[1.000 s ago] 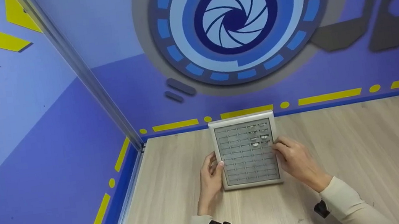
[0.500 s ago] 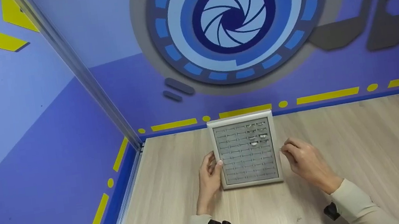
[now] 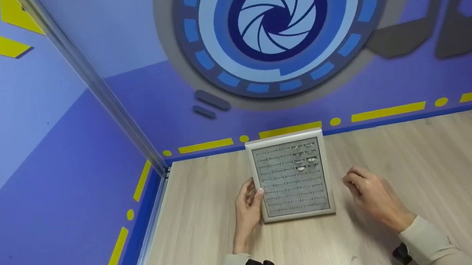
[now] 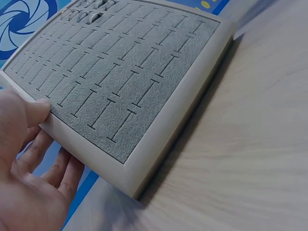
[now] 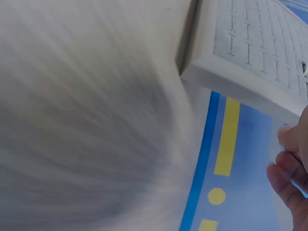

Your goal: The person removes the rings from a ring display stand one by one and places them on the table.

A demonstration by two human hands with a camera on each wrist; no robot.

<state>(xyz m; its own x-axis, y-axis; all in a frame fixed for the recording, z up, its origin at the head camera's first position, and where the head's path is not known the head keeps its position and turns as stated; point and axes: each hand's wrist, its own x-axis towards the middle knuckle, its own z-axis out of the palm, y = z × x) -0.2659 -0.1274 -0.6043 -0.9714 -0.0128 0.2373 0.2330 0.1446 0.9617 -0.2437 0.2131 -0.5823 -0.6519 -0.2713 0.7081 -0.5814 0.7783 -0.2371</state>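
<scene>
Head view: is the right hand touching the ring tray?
No, the right hand hovers over the table, apart from the ring tray.

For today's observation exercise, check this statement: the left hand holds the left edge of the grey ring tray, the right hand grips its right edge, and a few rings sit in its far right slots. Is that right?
Not quite. In the head view the right hand is off the ring tray, hovering over the table beside it. The left hand does hold the left edge, and a few rings sit in the far right slots.

Your left hand (image 3: 248, 208) lies forward with its thumb bent inward; your right hand (image 3: 369, 194), fingers loosely curled, hovers apart, both forearms in pale sleeves
</scene>
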